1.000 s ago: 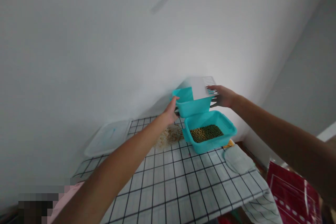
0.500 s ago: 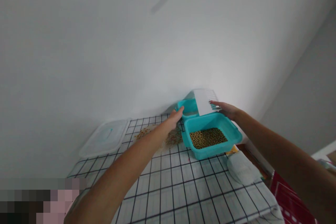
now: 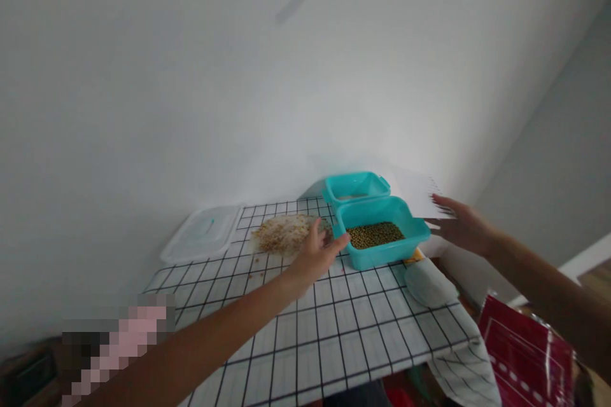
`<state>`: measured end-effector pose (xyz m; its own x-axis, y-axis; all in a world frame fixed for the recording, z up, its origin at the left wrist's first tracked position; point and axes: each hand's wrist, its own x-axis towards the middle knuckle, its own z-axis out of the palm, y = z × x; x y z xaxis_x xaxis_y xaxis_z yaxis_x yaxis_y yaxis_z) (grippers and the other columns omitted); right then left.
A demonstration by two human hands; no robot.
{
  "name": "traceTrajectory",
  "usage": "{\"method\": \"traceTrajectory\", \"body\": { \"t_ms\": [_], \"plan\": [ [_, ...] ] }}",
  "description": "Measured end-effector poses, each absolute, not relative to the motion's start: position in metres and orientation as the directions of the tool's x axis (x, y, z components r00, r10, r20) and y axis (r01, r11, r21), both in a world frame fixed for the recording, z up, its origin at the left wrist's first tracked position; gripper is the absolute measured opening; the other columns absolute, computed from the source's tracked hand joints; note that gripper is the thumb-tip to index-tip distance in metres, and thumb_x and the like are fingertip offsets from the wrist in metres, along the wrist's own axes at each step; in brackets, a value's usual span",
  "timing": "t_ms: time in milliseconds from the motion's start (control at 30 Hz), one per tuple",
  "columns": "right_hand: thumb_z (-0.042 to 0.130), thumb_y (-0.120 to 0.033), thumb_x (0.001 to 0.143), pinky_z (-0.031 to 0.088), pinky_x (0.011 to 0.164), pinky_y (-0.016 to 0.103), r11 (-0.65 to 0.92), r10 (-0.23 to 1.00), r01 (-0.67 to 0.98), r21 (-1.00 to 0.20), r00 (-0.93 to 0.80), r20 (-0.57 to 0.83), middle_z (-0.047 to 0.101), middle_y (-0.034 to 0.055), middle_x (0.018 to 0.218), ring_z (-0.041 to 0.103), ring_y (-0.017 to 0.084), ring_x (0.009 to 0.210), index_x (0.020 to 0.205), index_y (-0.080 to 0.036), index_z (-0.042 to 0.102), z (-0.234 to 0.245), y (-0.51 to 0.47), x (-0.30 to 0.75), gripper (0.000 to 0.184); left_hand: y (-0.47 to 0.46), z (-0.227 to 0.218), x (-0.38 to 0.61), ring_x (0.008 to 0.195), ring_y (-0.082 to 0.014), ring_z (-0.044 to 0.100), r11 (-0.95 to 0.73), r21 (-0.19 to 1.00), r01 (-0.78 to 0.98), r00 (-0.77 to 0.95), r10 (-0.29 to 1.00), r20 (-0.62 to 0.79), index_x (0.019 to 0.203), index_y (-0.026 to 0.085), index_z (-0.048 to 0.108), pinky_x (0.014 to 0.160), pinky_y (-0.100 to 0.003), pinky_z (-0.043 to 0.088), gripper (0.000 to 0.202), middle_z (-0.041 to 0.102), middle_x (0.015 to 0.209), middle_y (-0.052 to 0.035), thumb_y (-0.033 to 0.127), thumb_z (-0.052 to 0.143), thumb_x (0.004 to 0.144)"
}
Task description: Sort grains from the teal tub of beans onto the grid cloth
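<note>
My right hand (image 3: 461, 226) grips a white slotted panel (image 3: 415, 192) by its right edge; motion blurs the panel, which hangs beside the teal containers. My left hand (image 3: 317, 254) holds nothing. Its fingers are apart, close to the left side of the front teal container (image 3: 363, 258). Small round greenish-brown beans (image 3: 377, 234) cover that container's floor. Behind it, against the wall, stands a second teal container (image 3: 357, 183) with a little pale stuff at its bottom. Left of my left hand, a heap of tan and pale bits (image 3: 281, 233) lies on the cloth.
A clear plastic lid (image 3: 203, 233) lies at the left back of the table. The black-and-white checked tablecloth (image 3: 305, 343) hangs over the front edge. A white cloth-like bundle (image 3: 429, 285) sits at the right edge. Below right is a red package (image 3: 525, 350). A wall rises behind.
My right hand has carried the white panel off the rear container to the right, uncovering it. My left hand has left the rear container and come nearer, its fingers spread. The view has shifted slightly.
</note>
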<state>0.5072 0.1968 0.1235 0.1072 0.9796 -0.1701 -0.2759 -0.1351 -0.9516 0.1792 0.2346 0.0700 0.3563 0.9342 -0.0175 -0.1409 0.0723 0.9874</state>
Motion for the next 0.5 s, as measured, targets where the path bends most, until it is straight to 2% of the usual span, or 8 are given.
{"method": "traceTrajectory", "body": {
  "t_ms": [100,167,333,400,500],
  "plan": [
    [0.062,-0.038,0.080,0.053,0.085,0.036,-0.181,0.979,-0.281,-0.942,0.040,-0.199,0.072,0.0062,0.098,0.068,0.024,0.091,0.093,-0.023,0.069,0.109,0.193,0.483,0.021,0.217,0.061,0.194,0.132,-0.0275,0.044,-0.120,0.986,-0.114,0.427,0.890,0.157,0.150,0.026,-0.008,0.112,-0.044,0.032,0.125,0.037,0.150,-0.0170,0.035,0.083,0.064],
    [0.062,-0.037,0.081,0.053,0.084,0.033,-0.161,0.985,-0.295,-0.942,0.017,-0.173,0.072,0.0059,0.100,0.068,0.022,0.090,0.095,-0.022,0.069,0.103,0.194,0.469,0.022,0.214,0.056,0.204,0.133,-0.0282,0.042,-0.191,0.972,-0.136,0.403,0.886,0.230,0.150,0.030,-0.008,0.111,-0.045,0.034,0.129,0.034,0.151,-0.0153,0.032,0.085,0.061],
    [0.061,-0.034,0.081,0.053,0.086,0.034,-0.130,0.990,-0.321,-0.938,0.017,-0.143,0.072,0.0059,0.103,0.068,0.022,0.092,0.101,-0.021,0.067,0.111,0.192,0.451,0.024,0.214,0.061,0.221,0.137,-0.0280,0.036,-0.284,0.955,-0.088,0.266,0.917,0.297,0.150,0.029,-0.003,0.115,-0.047,0.028,0.129,0.031,0.152,-0.0137,0.035,0.086,0.057],
    [0.059,-0.033,0.082,0.053,0.086,0.034,-0.101,0.993,-0.318,-0.943,0.028,-0.116,0.072,0.0053,0.104,0.068,0.022,0.094,0.102,-0.021,0.066,0.123,0.186,0.447,0.024,0.207,0.073,0.219,0.136,-0.0272,0.037,-0.303,0.949,-0.090,0.262,0.912,0.316,0.150,0.029,-0.004,0.115,-0.047,0.027,0.129,0.033,0.151,-0.0132,0.035,0.086,0.058],
    [0.057,-0.035,0.085,0.054,0.085,0.034,-0.045,0.996,-0.329,-0.943,0.057,-0.067,0.072,0.0040,0.106,0.066,0.023,0.098,0.105,-0.023,0.065,0.145,0.167,0.437,0.025,0.187,0.098,0.205,0.132,-0.0288,0.043,-0.239,0.960,-0.148,0.303,0.912,0.275,0.149,0.034,-0.006,0.112,-0.051,0.032,0.130,0.036,0.149,-0.0126,0.033,0.086,0.058]
  ]
}}
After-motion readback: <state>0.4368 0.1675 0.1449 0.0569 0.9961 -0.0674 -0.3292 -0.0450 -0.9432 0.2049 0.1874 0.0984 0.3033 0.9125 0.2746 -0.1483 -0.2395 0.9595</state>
